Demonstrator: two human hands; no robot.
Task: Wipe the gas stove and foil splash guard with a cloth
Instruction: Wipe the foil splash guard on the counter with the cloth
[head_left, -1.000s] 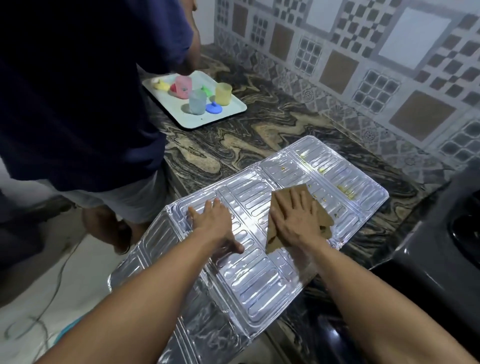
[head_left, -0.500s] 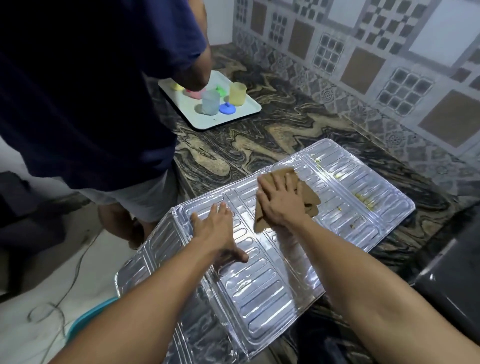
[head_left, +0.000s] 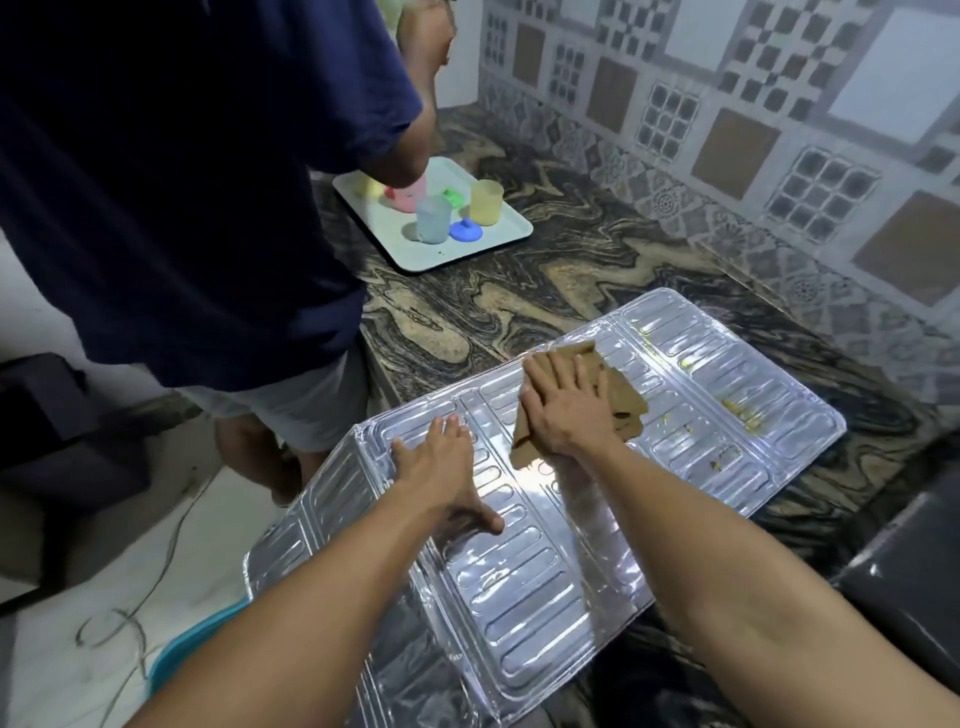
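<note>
The right hand (head_left: 566, 415) presses flat, fingers open, on the brown cloth (head_left: 621, 400) on the foil splash guard (head_left: 727, 374), the left hand (head_left: 441, 467) flat beside it.

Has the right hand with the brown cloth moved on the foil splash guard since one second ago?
Yes. The right hand and brown cloth slid along the silver foil splash guard, away from its yellow-stained end panel.

The right hand (head_left: 569, 410) covers most of the cloth (head_left: 621, 395); the stove (head_left: 904, 597) is cut off at the right edge, the blue basin (head_left: 195, 642) mostly behind the left forearm
</note>
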